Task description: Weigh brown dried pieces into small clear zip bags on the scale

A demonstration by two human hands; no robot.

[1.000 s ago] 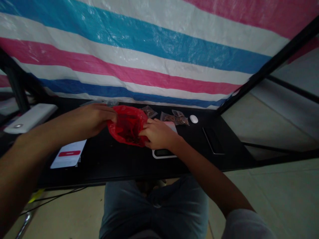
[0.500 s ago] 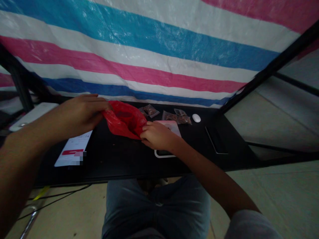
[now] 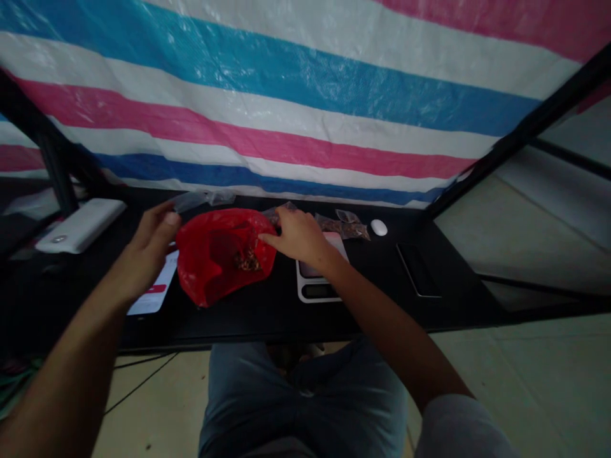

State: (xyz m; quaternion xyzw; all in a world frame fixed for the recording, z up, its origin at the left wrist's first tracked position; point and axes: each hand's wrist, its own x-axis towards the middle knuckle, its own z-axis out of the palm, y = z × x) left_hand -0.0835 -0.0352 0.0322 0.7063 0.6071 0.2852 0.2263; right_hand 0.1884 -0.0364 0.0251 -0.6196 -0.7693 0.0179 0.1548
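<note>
A red plastic bag lies slumped on the black table, with brown pieces showing inside it. My left hand hovers to the left of the bag, fingers curled and holding nothing, close to a clear plastic bag at the table's back edge. My right hand sits at the bag's right side, its fingertips touching the red rim without gripping it. A small packet of brown material lies partly behind my right hand.
A digital scale stands below my right hand, and another packet lies beyond it. Also on the table are a white mouse, a white power bank, a white sheet or phone and a dark pad. A striped tarp hangs behind.
Both hands have let go of the red bag's rim. My left hand has moved left and the bag has settled open on the table, showing its brown contents.
</note>
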